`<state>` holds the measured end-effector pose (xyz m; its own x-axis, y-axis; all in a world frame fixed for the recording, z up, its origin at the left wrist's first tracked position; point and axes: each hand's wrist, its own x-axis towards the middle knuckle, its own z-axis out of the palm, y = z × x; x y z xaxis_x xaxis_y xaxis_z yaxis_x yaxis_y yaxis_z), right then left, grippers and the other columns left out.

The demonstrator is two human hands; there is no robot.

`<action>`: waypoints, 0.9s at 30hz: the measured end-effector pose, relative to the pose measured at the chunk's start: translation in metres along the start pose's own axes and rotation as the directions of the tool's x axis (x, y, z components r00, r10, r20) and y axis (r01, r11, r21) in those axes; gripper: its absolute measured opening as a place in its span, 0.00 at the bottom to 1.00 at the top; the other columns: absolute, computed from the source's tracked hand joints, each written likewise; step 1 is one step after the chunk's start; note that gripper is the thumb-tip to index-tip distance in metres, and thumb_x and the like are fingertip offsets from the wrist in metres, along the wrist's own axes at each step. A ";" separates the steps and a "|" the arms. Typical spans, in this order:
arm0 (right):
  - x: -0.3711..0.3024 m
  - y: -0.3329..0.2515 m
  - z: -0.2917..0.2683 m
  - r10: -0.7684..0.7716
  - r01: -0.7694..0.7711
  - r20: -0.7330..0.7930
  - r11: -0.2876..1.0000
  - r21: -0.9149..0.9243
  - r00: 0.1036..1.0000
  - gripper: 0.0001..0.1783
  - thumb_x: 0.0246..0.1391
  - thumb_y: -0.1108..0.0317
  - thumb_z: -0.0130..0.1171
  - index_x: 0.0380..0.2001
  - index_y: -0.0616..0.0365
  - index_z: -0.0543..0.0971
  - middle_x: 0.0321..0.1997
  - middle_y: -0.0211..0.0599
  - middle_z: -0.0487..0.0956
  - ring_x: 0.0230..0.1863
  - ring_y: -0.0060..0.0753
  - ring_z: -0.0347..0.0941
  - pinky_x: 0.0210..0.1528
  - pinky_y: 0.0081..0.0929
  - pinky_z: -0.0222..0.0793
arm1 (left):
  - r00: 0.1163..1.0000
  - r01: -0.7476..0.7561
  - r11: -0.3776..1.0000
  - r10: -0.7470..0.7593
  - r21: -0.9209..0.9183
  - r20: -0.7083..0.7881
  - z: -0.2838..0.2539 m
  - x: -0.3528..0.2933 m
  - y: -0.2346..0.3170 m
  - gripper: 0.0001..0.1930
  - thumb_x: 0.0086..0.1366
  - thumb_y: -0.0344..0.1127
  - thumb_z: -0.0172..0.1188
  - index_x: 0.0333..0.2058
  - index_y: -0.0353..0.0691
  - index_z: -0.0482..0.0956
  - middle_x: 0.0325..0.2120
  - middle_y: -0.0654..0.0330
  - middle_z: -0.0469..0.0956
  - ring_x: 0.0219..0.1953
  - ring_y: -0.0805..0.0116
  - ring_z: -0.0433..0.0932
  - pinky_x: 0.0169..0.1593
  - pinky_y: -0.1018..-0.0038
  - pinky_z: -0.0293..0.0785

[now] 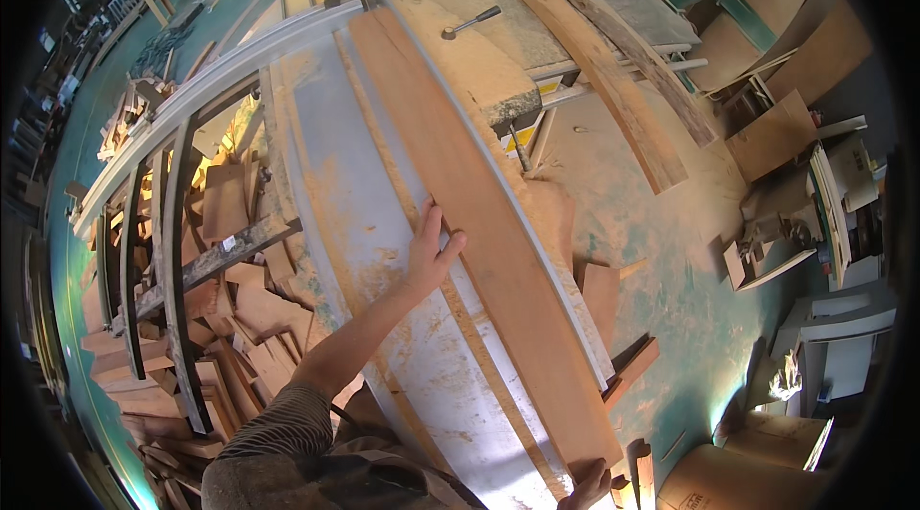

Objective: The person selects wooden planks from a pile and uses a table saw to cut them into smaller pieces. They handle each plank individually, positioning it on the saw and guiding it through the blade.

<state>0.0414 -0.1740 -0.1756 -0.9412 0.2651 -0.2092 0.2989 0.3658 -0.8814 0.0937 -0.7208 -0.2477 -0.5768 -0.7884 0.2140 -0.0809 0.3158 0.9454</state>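
Note:
A long reddish-brown wooden board (470, 208) lies lengthwise on the grey metal saw table (345, 194), its right side along a straight metal fence (508, 208). My left hand (433, 251) rests at the board's left edge about midway along it, fingers apart, the fingertips touching the wood. At the near end of the board, my right hand (588, 489) has its fingers bent against the end corner; the lower picture edge cuts off part of it. Sawdust lies in strips along the table's grooves.
Offcuts (259, 313) are heaped at left beneath a dark metal frame (177, 261). Beyond the fence, two long rough planks (594, 69) lie across a dusty surface with a black-knobbed lever (470, 23). Sheets and scrap boards (771, 136) lean at right.

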 end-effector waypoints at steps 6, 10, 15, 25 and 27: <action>-0.021 -0.038 0.027 0.111 -0.107 0.139 0.993 -0.041 0.984 0.21 0.67 0.60 0.54 0.49 0.70 0.77 0.45 0.48 0.79 0.44 0.42 0.76 0.48 0.39 0.73 | 0.999 0.003 1.000 -0.004 -0.031 -0.044 -0.013 0.013 -0.012 0.30 0.70 0.37 0.57 0.66 0.33 0.59 0.64 0.47 0.61 0.65 0.49 0.65 0.67 0.62 0.61; -0.036 -0.056 0.043 0.066 -0.048 0.155 0.992 -0.115 0.986 0.21 0.65 0.60 0.54 0.49 0.70 0.76 0.44 0.44 0.78 0.45 0.35 0.75 0.45 0.34 0.73 | 0.999 0.030 0.996 -0.034 -0.089 -0.042 -0.021 0.026 -0.015 0.32 0.70 0.37 0.57 0.67 0.33 0.57 0.65 0.47 0.62 0.67 0.50 0.62 0.68 0.62 0.60; -0.035 -0.048 0.026 0.136 -0.115 0.234 0.988 -0.101 0.963 0.22 0.62 0.60 0.57 0.53 0.66 0.76 0.43 0.39 0.77 0.42 0.29 0.75 0.36 0.26 0.75 | 0.996 0.052 0.991 -0.060 -0.126 -0.061 -0.015 0.032 -0.036 0.34 0.70 0.38 0.57 0.69 0.31 0.55 0.66 0.46 0.63 0.68 0.51 0.62 0.69 0.62 0.58; -0.031 -0.052 -0.005 0.366 -0.089 0.373 0.805 -0.586 0.853 0.34 0.68 0.41 0.50 0.40 0.69 0.81 0.25 0.42 0.81 0.25 0.30 0.79 0.25 0.28 0.75 | 0.992 0.121 0.991 -0.120 -0.058 0.026 -0.010 0.025 -0.046 0.40 0.73 0.46 0.54 0.73 0.29 0.48 0.75 0.45 0.47 0.76 0.54 0.47 0.75 0.65 0.46; -0.026 -0.048 -0.012 0.301 0.036 0.451 0.798 -0.601 0.840 0.33 0.70 0.42 0.49 0.45 0.67 0.82 0.24 0.43 0.80 0.24 0.34 0.79 0.30 0.32 0.75 | 0.993 0.117 0.981 -0.112 -0.155 0.038 -0.009 0.029 -0.041 0.41 0.74 0.49 0.53 0.74 0.30 0.46 0.76 0.46 0.44 0.77 0.54 0.46 0.75 0.64 0.46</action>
<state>0.0534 -0.1878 -0.1232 -0.7717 -0.0691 -0.6323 0.2989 0.8381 -0.4563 0.0872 -0.7612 -0.2779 -0.5945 -0.7982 0.0971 -0.0208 0.1360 0.9905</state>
